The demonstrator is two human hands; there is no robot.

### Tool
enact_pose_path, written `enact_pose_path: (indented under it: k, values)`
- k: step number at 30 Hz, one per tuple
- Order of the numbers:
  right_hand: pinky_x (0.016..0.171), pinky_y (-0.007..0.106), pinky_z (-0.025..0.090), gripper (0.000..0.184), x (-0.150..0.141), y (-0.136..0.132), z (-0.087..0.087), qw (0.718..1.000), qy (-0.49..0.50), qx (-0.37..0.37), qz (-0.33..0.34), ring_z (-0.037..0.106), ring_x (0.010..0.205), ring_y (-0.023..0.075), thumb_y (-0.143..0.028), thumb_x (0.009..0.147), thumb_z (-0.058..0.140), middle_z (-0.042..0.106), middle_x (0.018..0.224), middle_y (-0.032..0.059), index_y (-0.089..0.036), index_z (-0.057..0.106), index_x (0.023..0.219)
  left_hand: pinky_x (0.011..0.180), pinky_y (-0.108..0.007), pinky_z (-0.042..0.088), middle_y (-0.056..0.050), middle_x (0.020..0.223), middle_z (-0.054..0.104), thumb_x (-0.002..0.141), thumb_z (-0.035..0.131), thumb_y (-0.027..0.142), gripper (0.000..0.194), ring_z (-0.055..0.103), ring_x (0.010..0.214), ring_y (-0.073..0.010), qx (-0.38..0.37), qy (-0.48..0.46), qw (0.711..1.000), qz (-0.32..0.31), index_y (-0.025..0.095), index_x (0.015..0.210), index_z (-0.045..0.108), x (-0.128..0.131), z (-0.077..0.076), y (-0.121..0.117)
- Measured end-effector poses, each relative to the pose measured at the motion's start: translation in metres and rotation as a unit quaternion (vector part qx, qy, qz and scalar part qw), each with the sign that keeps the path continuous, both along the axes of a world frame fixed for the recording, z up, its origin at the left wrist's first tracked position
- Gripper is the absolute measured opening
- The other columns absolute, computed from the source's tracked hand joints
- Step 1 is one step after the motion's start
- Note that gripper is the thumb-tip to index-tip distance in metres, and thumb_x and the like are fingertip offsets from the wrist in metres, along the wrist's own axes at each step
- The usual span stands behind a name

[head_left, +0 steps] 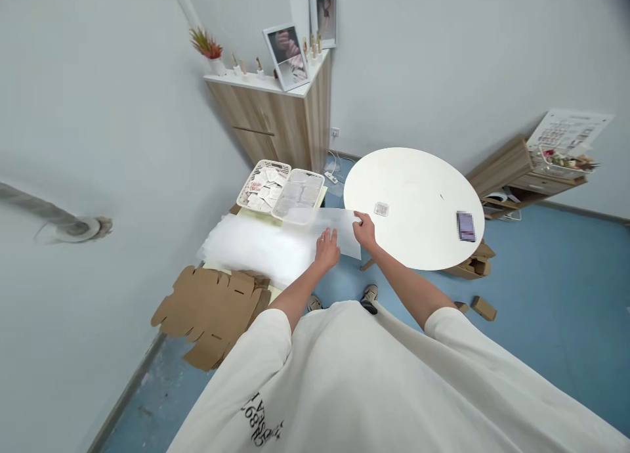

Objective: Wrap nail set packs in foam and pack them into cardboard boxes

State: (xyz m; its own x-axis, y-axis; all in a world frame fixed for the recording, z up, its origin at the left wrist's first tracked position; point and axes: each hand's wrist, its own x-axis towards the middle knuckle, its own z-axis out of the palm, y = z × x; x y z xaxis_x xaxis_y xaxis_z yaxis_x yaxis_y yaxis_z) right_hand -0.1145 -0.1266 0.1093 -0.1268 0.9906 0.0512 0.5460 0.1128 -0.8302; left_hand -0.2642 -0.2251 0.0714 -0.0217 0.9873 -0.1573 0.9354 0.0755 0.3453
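A thin translucent white foam sheet point(348, 241) stretches from the stack of foam sheets point(260, 246) toward the round table. My right hand point(364, 231) pinches its right edge, close to the table's rim. Over the sheet, beside the stack, is my left hand point(327, 249), fingers extended and a little apart; whether it presses on the sheet I cannot tell. Behind the sheet stand two white plastic baskets, one with small white packets point(266, 187), the other with clear flat pieces point(300, 194).
A white round table point(408, 177) carries a small clear case point(381, 209) and a phone point(465, 226). Flattened cardboard boxes point(211, 308) lie at the left. A wooden cabinet point(275, 118) fills the corner. Small boxes point(483, 308) sit on the blue floor.
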Motion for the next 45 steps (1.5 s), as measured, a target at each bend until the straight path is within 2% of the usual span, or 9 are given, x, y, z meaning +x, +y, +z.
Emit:
enact_pose_path:
  k: [6,14,19,23,27,29,35,40,45]
  values:
    - [0.101,0.039,0.050,0.056,0.082,0.032,-0.006,0.998,-0.002,-0.040,-0.038,0.063,0.101,0.0221,-0.022,0.084,0.043,0.060,0.133,0.0103,-0.019,0.061,0.137,0.121,-0.050,0.026,-0.020,0.169,0.016,0.097,0.043,0.029,0.071,0.022,0.155,-0.0347,-0.012,0.001,0.999,-0.030,0.013,0.162,0.018,0.073,-0.001,0.037]
    - [0.106,0.037,0.048,0.062,0.203,0.079,-0.031,0.989,-0.026,-0.092,-0.113,0.058,0.121,0.0236,-0.021,0.086,0.040,0.054,0.141,0.0133,-0.015,0.052,0.147,0.122,-0.049,0.025,-0.019,0.170,0.013,0.098,0.040,0.030,0.068,0.020,0.155,-0.0346,-0.084,0.009,0.994,-0.073,0.012,0.161,0.020,0.166,-0.011,0.079]
    - [0.106,0.037,0.049,0.065,0.283,0.082,-0.061,0.976,-0.053,-0.148,-0.152,0.055,0.126,0.0254,-0.023,0.087,0.040,0.050,0.145,0.0153,-0.013,0.048,0.150,0.123,-0.047,0.022,-0.017,0.170,0.015,0.097,0.040,0.029,0.068,0.021,0.155,-0.0328,-0.141,0.013,0.984,-0.106,0.014,0.161,0.022,0.216,-0.021,0.090]
    - [0.108,0.042,0.046,0.064,0.325,0.070,-0.080,0.963,-0.106,-0.193,-0.153,0.050,0.132,0.0295,-0.026,0.088,0.042,0.044,0.150,0.0180,-0.013,0.047,0.150,0.121,-0.046,0.025,-0.017,0.169,0.017,0.095,0.041,0.028,0.070,0.023,0.154,-0.0333,-0.193,0.013,0.973,-0.130,0.014,0.161,0.021,0.242,-0.029,0.095]
    - [0.115,0.057,0.031,0.061,0.343,0.060,-0.086,0.939,-0.263,-0.158,-0.153,0.027,0.147,0.0376,-0.027,0.090,0.045,0.022,0.164,0.0180,-0.017,0.045,0.150,0.120,-0.047,0.025,-0.018,0.169,0.018,0.095,0.041,0.029,0.069,0.023,0.153,-0.0340,-0.236,0.011,0.961,-0.142,0.014,0.160,0.022,0.253,-0.036,0.098]
    - [0.116,0.058,0.025,0.060,0.345,0.060,-0.086,0.935,-0.316,-0.128,-0.101,0.021,0.150,0.0371,-0.023,0.091,0.044,0.018,0.166,0.0172,-0.017,0.045,0.150,0.120,-0.047,0.026,-0.018,0.168,0.019,0.095,0.042,0.029,0.069,0.024,0.153,-0.0340,-0.246,0.013,0.959,-0.141,0.015,0.159,0.024,0.253,-0.039,0.099]
    - [0.115,0.048,0.032,0.055,0.330,0.073,-0.091,0.920,-0.331,-0.164,0.129,0.035,0.144,0.0314,-0.024,0.095,0.041,0.032,0.163,0.0132,-0.019,0.047,0.149,0.116,-0.048,0.032,-0.017,0.168,0.019,0.094,0.043,0.028,0.065,0.028,0.150,-0.0349,-0.224,0.022,0.968,-0.114,0.018,0.157,0.029,0.246,-0.053,0.105]
    - [0.115,0.052,0.032,0.060,0.317,0.079,-0.105,0.899,-0.342,-0.230,0.146,0.032,0.146,0.0353,-0.030,0.095,0.044,0.026,0.166,0.0142,-0.019,0.040,0.154,0.116,-0.050,0.033,-0.017,0.167,0.022,0.092,0.045,0.026,0.066,0.030,0.149,-0.0356,-0.201,0.011,0.974,-0.107,0.019,0.156,0.030,0.241,-0.072,0.116]
    - [0.117,0.059,0.026,0.066,0.322,0.074,-0.109,0.896,-0.336,-0.255,0.135,0.025,0.149,0.0371,-0.031,0.089,0.050,0.023,0.168,0.0095,-0.026,0.040,0.154,0.122,-0.054,0.021,-0.018,0.169,0.014,0.091,0.046,0.025,0.071,0.019,0.154,-0.0362,-0.189,0.000,0.970,-0.151,0.018,0.159,0.024,0.241,-0.079,0.131]
